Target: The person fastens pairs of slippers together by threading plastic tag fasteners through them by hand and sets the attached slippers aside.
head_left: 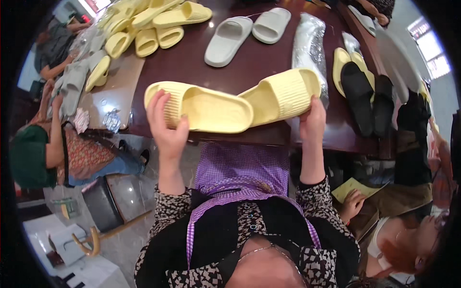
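Two pale yellow slide slippers with ribbed straps are held above the table's near edge, their heels overlapping in the middle. My left hand [165, 115] grips the left yellow slipper [216, 110] at its strap end, fingers over the ribbed strap and thumb at the strap's opening. At the right, my right hand [313, 119] holds the toe end of the other yellow slipper [288, 93]; some of its fingers are hidden beneath. A pair of grey slippers [228, 42] lies on the dark red table [187, 67] beyond them.
A pile of yellow slippers [168, 17] sits at the far left, with grey slippers [74, 84] nearer. A plastic-wrapped package [309, 45] and black slippers [357, 91] lie to the right. People sit on both sides; one at right holds yellow paper [355, 189].
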Action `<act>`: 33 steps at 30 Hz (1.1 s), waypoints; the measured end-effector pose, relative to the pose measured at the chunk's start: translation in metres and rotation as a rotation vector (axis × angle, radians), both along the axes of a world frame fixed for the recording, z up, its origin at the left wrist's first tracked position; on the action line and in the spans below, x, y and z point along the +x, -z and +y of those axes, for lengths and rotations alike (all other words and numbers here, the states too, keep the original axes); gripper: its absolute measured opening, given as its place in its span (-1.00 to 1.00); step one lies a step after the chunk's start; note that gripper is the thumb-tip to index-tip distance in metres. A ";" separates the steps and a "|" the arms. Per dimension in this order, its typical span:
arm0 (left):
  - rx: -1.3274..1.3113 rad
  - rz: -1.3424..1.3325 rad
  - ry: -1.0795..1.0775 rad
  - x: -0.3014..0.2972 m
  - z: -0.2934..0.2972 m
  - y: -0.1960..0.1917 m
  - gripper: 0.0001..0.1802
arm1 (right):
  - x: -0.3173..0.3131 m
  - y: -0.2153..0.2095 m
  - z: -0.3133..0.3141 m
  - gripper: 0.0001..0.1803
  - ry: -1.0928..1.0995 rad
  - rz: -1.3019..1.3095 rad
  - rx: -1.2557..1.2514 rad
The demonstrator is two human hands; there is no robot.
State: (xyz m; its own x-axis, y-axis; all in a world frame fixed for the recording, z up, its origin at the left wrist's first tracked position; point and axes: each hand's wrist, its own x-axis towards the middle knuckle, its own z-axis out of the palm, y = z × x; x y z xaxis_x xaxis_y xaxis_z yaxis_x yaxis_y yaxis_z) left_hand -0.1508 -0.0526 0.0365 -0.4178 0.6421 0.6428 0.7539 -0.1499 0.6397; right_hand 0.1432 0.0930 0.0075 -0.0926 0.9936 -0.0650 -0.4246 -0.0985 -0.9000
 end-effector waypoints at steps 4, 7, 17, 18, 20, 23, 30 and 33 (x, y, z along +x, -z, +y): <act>-0.099 0.178 0.252 -0.023 0.005 -0.015 -0.43 | 0.014 0.001 0.038 -0.60 0.064 -0.066 0.079; -0.147 0.338 0.447 -0.017 0.025 -0.027 -0.43 | -0.009 0.000 0.060 -0.62 -0.089 -0.419 0.243; -0.165 0.582 0.324 0.011 0.073 0.000 -0.53 | -0.042 -0.001 0.069 -0.74 0.288 -0.657 0.543; -0.168 0.578 0.334 0.014 0.068 0.005 -0.53 | -0.028 0.003 0.066 -0.74 0.292 -0.664 0.535; -0.190 0.457 0.313 0.020 0.054 0.016 -0.56 | 0.003 0.014 0.060 -0.82 0.472 -0.743 0.592; -0.193 0.317 0.335 0.037 0.037 0.028 -0.59 | 0.030 0.027 0.044 -0.85 0.409 -0.893 0.550; -0.086 0.301 0.526 0.111 0.031 0.040 -0.66 | 0.021 0.046 0.035 -0.83 0.318 -1.380 0.629; -0.059 0.393 0.597 0.126 0.030 0.041 -0.67 | 0.016 0.054 0.040 -0.81 0.364 -1.521 0.612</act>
State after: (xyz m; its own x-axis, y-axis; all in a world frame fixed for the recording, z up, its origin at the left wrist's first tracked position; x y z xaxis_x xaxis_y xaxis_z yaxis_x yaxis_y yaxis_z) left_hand -0.0251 -0.0230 -0.0041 0.2708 0.7271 0.6309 0.7304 -0.5821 0.3574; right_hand 0.1587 0.1334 -0.0460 -0.0889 0.8588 0.5046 0.8872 0.2985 -0.3517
